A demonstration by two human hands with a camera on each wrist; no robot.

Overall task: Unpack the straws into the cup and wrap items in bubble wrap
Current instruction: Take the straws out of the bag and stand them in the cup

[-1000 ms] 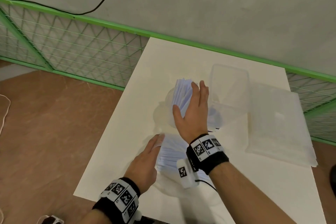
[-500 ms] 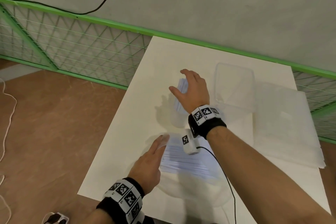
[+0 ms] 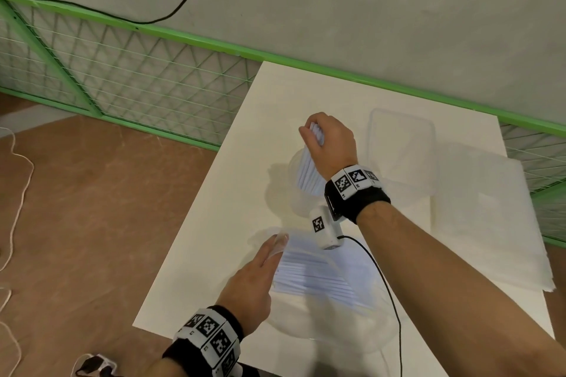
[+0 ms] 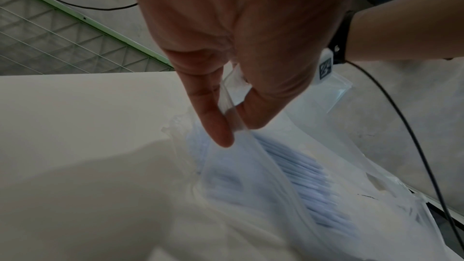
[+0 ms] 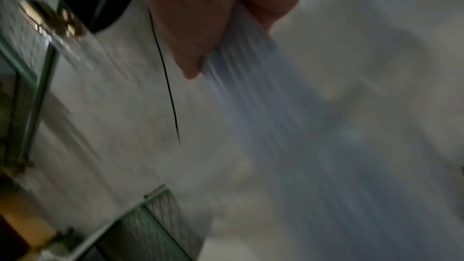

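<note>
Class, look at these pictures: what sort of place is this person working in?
Probably an indoor workroom or recording space, not a home: a plain white table, a bare grey wall with a green mesh fence along it, and a brown floor.

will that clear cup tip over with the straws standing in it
Probably tippy: the cup looks thin and light, and the straws lean out well above its rim. The right hand grips their tops, likely steadying them. A sideways nudge might topple it.

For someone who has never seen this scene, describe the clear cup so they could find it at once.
Start at the white table. The cup stands near its middle, under the right hand, which grips a bunch of straws leaning into it. Unlike the flat, rectangular clear tub beside it, it is round.
</note>
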